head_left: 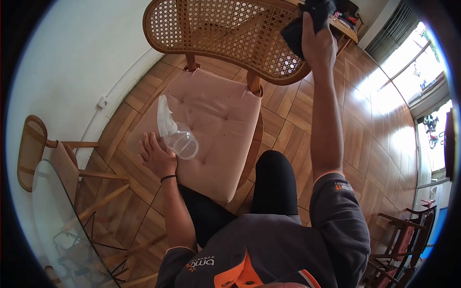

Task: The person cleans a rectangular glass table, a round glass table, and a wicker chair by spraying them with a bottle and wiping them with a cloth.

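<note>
- I see a cane-backed chair (225,33) standing on the parquet floor (365,125).
- Its seat carries a pink tufted cushion (216,125).
- A clear spray bottle (176,134) lies on its side on the cushion, near the left edge.
- The left hand (157,157) rests flat on the cushion, touching the bottle.
- Second chair (43,153) and glass desk (53,216) stand on the floor, far left.

The curved chair back (225,33) is glossy brown wood around open-woven cane; the pink seat cushion (216,120) is matt, tufted cloth; the clear spray bottle (176,135) is smooth, shiny plastic; the dark rag (307,24) is soft matt cloth; the parquet floor (374,129) is polished wood.
</note>
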Demonstrator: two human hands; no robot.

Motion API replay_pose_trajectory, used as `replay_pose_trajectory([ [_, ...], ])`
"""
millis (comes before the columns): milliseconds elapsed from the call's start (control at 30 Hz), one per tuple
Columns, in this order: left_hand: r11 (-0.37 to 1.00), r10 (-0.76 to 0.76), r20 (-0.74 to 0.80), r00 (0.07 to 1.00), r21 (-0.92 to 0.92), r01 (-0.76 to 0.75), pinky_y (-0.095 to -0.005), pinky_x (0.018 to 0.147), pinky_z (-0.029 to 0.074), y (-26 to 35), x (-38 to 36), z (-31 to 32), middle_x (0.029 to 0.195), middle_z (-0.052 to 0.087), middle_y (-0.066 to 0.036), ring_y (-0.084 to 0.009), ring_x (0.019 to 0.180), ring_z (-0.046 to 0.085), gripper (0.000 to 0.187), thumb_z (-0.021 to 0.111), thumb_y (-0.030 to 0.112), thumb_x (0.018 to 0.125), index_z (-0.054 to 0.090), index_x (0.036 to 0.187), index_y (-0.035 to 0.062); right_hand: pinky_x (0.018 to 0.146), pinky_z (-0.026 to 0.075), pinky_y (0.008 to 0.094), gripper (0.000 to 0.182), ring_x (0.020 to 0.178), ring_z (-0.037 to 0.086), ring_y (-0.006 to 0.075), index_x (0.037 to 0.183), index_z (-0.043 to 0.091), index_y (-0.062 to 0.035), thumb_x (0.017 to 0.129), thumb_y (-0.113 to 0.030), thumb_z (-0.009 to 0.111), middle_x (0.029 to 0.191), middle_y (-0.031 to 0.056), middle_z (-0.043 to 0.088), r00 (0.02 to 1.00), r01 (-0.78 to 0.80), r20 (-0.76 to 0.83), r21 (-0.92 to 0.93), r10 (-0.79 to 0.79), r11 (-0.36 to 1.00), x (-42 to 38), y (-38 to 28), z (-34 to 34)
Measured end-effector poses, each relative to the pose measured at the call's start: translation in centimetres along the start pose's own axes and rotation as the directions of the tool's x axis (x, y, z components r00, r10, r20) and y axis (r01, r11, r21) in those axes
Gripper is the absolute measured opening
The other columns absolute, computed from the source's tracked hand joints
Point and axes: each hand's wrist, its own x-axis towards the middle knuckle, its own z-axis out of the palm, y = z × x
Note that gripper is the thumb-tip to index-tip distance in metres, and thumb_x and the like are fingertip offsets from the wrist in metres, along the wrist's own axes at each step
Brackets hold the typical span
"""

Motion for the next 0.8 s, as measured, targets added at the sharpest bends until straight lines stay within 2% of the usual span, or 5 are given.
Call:
replay_pose_trajectory([
  [467,1.0,0.002,-0.002,1.0,-0.017,-0.002,-0.0591,0.118,0.019,0.2,-0.1,0.0,0.156,0.035,-0.003,-0.0293,0.148,0.027,0.074,0.072,0.02,0.076,0.042,0.144,0.0189,0.087,0.051,0.0419,0.053,0.106,0.061,0.044,0.128,0.042,0.0123,0.098,-0.026,0.062,0.12,0.0301,0.056,0.723,0.106,-0.558,0.673,0.407,0.732,-13.0,2.3,13.3],
  [533,0.999,0.007,-0.033,0.999,-0.04,-0.008,-0.0593,0.118,0.019,0.2,0.0,0.5,0.156,0.036,-0.004,-0.0297,0.148,0.027,0.072,0.072,0.022,0.077,0.043,0.143,0.0183,0.094,0.048,0.0437,0.055,0.109,0.06,0.0413,0.132,0.037,0.0137,0.101,-0.026,0.058,0.124,0.0292,0.055,0.722,-0.054,-0.39,0.792,0.571,0.609,-16.2,1.6,17.9],
  [600,0.997,0.02,-0.077,0.997,-0.068,-0.026,-0.0597,0.117,0.019,-0.1,0.1,0.9,0.156,0.036,-0.004,-0.03,0.148,0.027,0.069,0.071,0.023,0.078,0.044,0.142,0.0177,0.098,0.047,0.0442,0.056,0.108,0.061,0.0371,0.134,0.036,0.0132,0.102,-0.029,0.054,0.124,0.0256,0.055,0.881,-0.421,-0.113,0.254,0.459,0.871,-19.4,0.6,20.7],
  [700,0.997,-0.002,-0.055,0.999,-0.076,-0.002,-0.06,0.117,0.019,0.1,0.0,0.4,0.155,0.038,-0.005,-0.0305,0.147,0.028,0.064,0.068,0.026,0.081,0.047,0.141,0.0169,0.098,0.047,0.0421,0.052,0.112,0.06,0.0332,0.135,0.041,0.0095,0.103,-0.03,0.052,0.128,0.0204,0.056,0.762,-0.563,0.095,0.587,0.641,0.582,-19.6,-1.9,20.6],
  [800,1.0,0.017,-0.007,1.0,-0.026,-0.017,-0.0601,0.116,0.019,-0.1,0.0,-0.1,0.155,0.038,-0.006,-0.0309,0.147,0.029,0.059,0.065,0.031,0.085,0.047,0.141,0.0168,0.1,0.047,0.0397,0.05,0.117,0.059,0.0316,0.136,0.045,0.0036,0.105,-0.036,0.046,0.13,0.0168,0.057,0.679,-0.449,0.357,0.893,0.642,-0.021,-19.9,-0.4,18.5],
])
